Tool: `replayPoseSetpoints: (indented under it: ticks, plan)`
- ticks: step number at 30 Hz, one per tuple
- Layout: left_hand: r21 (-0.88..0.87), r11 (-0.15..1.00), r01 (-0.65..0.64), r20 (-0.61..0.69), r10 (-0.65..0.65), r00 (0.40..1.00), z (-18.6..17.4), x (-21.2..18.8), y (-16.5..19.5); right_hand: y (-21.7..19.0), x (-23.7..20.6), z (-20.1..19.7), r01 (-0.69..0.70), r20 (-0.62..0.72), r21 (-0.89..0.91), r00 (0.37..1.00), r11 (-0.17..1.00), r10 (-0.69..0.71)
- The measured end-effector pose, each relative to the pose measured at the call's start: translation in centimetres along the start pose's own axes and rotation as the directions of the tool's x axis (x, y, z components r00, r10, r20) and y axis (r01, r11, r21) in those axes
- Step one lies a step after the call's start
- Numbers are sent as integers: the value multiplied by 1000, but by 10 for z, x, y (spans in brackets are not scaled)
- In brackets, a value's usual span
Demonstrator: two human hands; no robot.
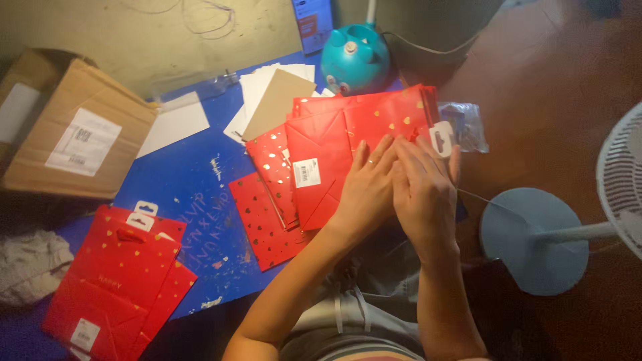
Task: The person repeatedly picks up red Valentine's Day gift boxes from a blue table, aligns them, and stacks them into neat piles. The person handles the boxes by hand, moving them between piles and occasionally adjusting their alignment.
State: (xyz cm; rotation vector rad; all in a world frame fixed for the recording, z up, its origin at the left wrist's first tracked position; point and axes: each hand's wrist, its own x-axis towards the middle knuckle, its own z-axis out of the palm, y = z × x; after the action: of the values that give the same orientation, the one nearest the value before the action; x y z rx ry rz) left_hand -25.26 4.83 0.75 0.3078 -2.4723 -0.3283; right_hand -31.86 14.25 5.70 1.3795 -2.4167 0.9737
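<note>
Dim room, blue tabletop (194, 194): left hand (364, 190) and right hand (422, 194) side by side, each grip flat and apart, pinning red gift bag (374, 124) atop fanned stack (281, 194), keeping it steady.

Blue table (194, 180): red gift bags (321, 167), white sheets (177, 124), cardboard box (73, 130).
</note>
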Motion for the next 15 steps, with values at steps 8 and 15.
replayPoseSetpoints:
  ticks: [8,15]
  plan:
    - [-124,982,140,-77,-151,986,-66,-76,11,-39,-11,-2,233,3,145,972,962,-236]
    - [77,767,637,-232,-607,760,-112,-192,-58,-113,-51,77,408,202,561,776,720,-597]
